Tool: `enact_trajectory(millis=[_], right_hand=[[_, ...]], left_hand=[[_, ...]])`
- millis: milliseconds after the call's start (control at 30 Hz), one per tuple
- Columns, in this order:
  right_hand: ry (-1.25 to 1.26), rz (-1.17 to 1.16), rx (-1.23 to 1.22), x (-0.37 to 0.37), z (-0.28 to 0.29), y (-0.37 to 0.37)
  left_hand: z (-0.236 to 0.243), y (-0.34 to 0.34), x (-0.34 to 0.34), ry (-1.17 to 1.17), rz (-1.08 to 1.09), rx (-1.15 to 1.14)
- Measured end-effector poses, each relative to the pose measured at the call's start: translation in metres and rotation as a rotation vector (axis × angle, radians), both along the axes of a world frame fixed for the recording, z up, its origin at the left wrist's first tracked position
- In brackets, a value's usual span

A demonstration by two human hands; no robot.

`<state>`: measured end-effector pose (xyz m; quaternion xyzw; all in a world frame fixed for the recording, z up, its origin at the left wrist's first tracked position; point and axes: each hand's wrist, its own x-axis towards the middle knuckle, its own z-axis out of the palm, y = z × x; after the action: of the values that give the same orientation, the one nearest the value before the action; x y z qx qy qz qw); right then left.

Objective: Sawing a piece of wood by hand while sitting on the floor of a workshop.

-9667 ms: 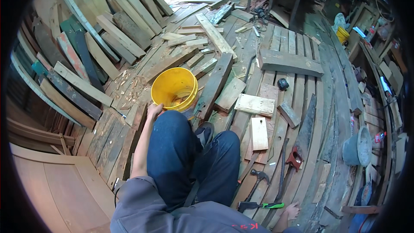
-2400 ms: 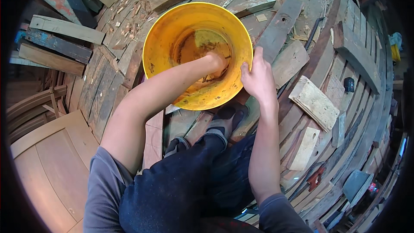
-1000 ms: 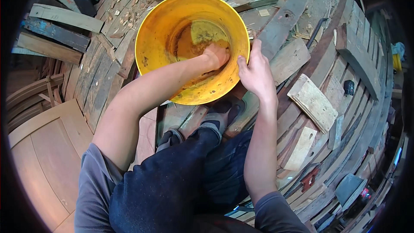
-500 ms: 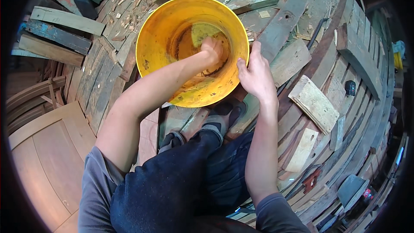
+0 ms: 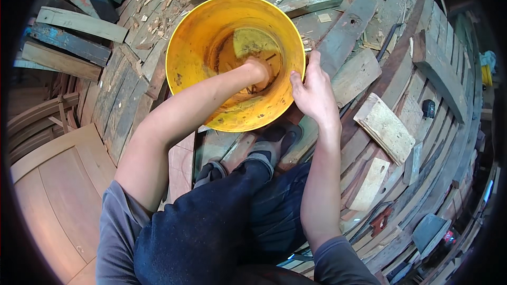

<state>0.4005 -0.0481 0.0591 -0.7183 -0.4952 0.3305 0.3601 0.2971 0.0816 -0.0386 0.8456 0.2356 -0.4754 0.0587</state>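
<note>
A yellow bucket (image 5: 195, 37) is tilted so its mouth faces me, its inner wall stained with dark marks. My right hand (image 5: 313, 91) grips the bucket's right rim, thumb on the near side and fingers along the outside. Deep inside the bucket is my left hand (image 5: 257, 73), near the bottom. Its fingers are hidden behind the wrist, so what they hold, if anything, does not show. Several thin dark pieces (image 5: 252, 89), possibly nails, lie on the bucket floor around that hand.
Loose boards (image 5: 346, 34) and wood chips (image 5: 153, 13) cover the plank floor. A panelled wooden door (image 5: 66, 190) leans at the lower left. On the right lie a wooden block (image 5: 385, 129), a small dark round object (image 5: 429, 107) and a saw with a reddish handle (image 5: 381, 221).
My left hand has shifted slightly down inside the bucket, and its fingers have gone out of sight. The right hand and the bucket stay put.
</note>
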Motion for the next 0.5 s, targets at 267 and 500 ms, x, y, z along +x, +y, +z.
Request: enact_trajectory(millis=[267,500], right_hand=[[-0.016,0.009,0.043,-0.003,-0.001,0.002],[-0.018,0.019,0.047,-0.003,0.000,0.001]], left_hand=[[-0.020,-0.002,-0.013,-0.085,0.084,0.015],[-0.018,-0.004,-0.017,-0.129,0.136,-0.028]])
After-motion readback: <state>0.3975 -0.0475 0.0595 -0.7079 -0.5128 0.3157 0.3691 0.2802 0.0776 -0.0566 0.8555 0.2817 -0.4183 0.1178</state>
